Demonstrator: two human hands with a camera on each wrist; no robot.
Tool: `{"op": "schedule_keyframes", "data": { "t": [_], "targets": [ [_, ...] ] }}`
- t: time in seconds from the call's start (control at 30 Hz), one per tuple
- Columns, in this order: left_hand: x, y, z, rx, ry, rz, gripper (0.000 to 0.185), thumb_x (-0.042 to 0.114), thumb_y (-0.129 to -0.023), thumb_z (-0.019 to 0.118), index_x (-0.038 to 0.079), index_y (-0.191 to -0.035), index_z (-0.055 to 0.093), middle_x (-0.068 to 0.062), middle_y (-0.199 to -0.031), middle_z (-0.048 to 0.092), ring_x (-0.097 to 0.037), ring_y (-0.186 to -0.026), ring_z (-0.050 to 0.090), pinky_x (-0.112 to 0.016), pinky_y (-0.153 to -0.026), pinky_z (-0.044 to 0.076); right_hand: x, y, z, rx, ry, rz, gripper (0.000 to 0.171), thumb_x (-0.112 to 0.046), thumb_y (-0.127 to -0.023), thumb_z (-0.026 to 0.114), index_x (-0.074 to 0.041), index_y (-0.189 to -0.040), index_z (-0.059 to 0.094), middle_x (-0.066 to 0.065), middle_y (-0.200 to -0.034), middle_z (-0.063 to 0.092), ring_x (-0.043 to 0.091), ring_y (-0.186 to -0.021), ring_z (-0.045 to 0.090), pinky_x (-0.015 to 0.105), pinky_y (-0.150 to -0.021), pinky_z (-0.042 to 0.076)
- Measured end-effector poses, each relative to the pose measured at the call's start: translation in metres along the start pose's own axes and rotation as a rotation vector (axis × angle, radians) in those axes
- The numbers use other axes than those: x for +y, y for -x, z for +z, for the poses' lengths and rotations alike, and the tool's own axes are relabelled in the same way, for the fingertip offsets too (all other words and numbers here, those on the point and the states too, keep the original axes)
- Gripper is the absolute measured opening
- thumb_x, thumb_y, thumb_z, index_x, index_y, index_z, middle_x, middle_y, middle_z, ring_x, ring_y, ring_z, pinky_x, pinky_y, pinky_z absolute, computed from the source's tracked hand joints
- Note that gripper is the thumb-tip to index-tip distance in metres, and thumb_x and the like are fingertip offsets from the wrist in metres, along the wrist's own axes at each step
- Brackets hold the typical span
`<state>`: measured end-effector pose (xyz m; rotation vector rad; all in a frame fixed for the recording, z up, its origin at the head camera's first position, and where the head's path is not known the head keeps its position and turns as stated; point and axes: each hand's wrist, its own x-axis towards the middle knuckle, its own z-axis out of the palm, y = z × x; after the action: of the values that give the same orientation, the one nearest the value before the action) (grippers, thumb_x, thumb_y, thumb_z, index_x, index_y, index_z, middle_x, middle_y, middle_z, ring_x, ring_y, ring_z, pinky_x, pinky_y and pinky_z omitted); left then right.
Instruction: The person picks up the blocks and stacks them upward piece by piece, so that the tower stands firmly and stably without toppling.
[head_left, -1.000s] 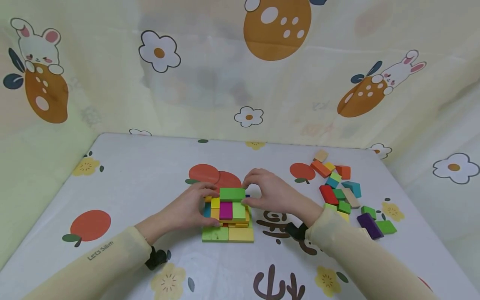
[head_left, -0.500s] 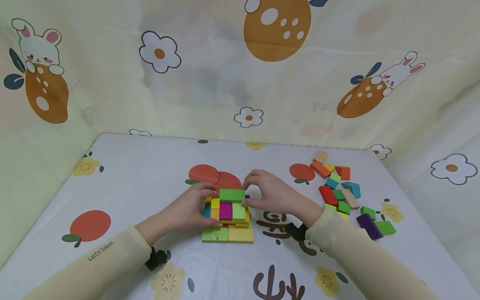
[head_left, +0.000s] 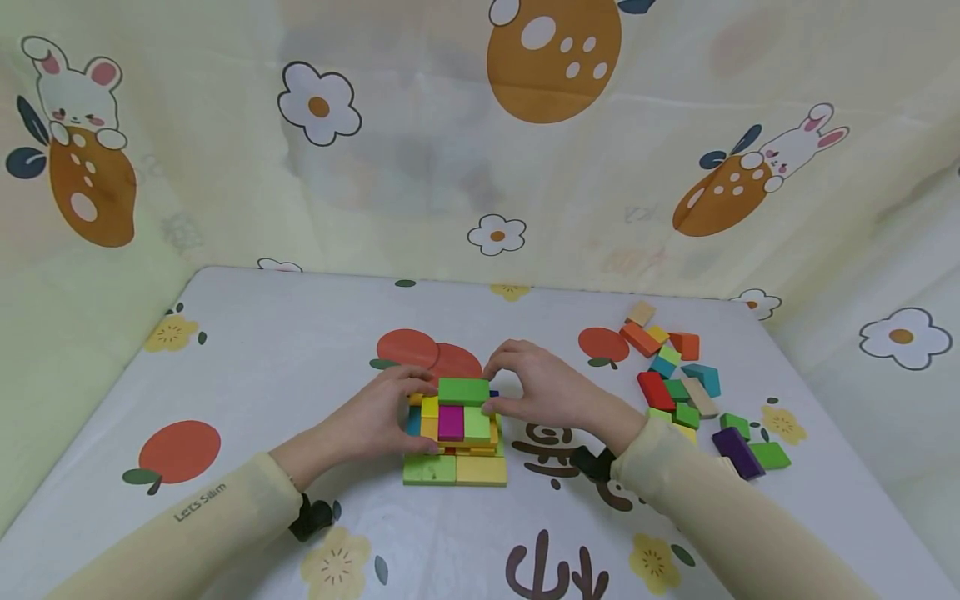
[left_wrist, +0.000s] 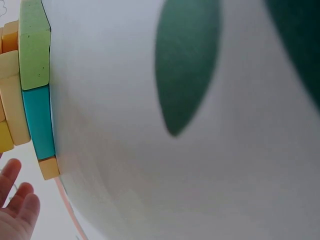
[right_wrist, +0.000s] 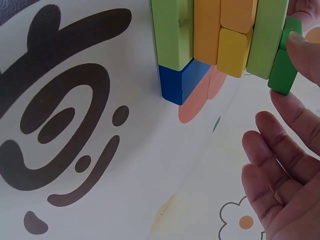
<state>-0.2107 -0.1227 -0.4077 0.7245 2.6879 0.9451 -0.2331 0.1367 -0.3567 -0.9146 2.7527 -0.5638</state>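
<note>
A layered stack of coloured wooden blocks (head_left: 481, 472) stands on the table, with light green and pale yellow blocks at its front base. Higher up are a magenta block (head_left: 451, 423) and a light green one. On top, a green block (head_left: 462, 392) lies lengthwise, its right end pinched between the thumb and index finger of my right hand (head_left: 546, 385). The other right fingers spread behind, as the right wrist view shows. My left hand (head_left: 375, 422) curves round the stack's left side, thumb at the front and fingers up by the green block. It partly hides that side.
Loose blocks lie scattered at the right of the table, among them a red block (head_left: 656, 390), a dark purple block (head_left: 738, 452) and a teal block (head_left: 703, 378). My right sleeve (head_left: 701, 492) passes in front of some. A patterned cloth backdrop (head_left: 420, 175) rises behind the table.
</note>
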Motion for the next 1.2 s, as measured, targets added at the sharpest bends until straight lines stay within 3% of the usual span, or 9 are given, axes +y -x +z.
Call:
{"op": "schedule_keyframes", "data": {
  "t": [0.37,0.57,0.67,0.97,1.2],
  "targets": [
    [0.000,0.000,0.000,0.003,-0.006,0.002,0.067,0.038,-0.075,0.091,0.006,-0.130,0.068,-0.010,-0.149,0.054,-0.032,-0.143,0.044,-0.052,-0.112,0.048,0.001,0.002,0.000,-0.005,-0.007,0.006,0.039,-0.032,-0.091,0.078,-0.010,-0.122,0.069,0.004,-0.123,0.066,0.026,-0.124,0.058,0.046,-0.106,0.053],
    [0.000,0.000,0.001,0.007,-0.015,0.014,0.068,0.038,-0.075,0.091,0.005,-0.131,0.067,-0.010,-0.148,0.054,-0.032,-0.142,0.044,-0.052,-0.112,0.048,0.001,0.009,0.006,-0.058,-0.031,0.053,0.075,-0.047,-0.085,0.081,-0.007,-0.144,0.055,0.009,-0.139,0.060,0.029,-0.131,0.054,0.051,-0.108,0.051],
    [0.000,0.000,0.000,0.007,-0.014,0.016,0.068,0.038,-0.075,0.090,0.005,-0.130,0.067,-0.011,-0.148,0.054,-0.032,-0.142,0.045,-0.053,-0.113,0.047,0.001,0.012,0.013,-0.085,-0.003,0.060,0.088,-0.054,-0.078,0.084,-0.007,-0.146,0.052,0.010,-0.144,0.055,0.029,-0.135,0.050,0.051,-0.110,0.050],
    [0.001,0.000,-0.001,-0.009,-0.012,0.022,0.067,0.037,-0.077,0.090,0.005,-0.131,0.066,-0.011,-0.149,0.053,-0.032,-0.142,0.045,-0.053,-0.114,0.046,0.001,0.012,0.021,-0.072,-0.008,0.072,0.085,-0.055,-0.079,0.083,-0.007,-0.143,0.054,0.009,-0.147,0.052,0.028,-0.138,0.047,0.052,-0.113,0.046],
    [0.001,0.000,-0.004,-0.023,-0.002,0.019,0.082,0.044,-0.075,0.090,0.005,-0.139,0.058,-0.011,-0.150,0.052,-0.033,-0.146,0.041,-0.055,-0.117,0.042,0.003,0.012,0.020,-0.073,-0.001,0.058,0.083,-0.053,-0.078,0.085,-0.006,-0.140,0.056,0.010,-0.145,0.054,0.029,-0.136,0.049,0.052,-0.113,0.047]
  ]
}}
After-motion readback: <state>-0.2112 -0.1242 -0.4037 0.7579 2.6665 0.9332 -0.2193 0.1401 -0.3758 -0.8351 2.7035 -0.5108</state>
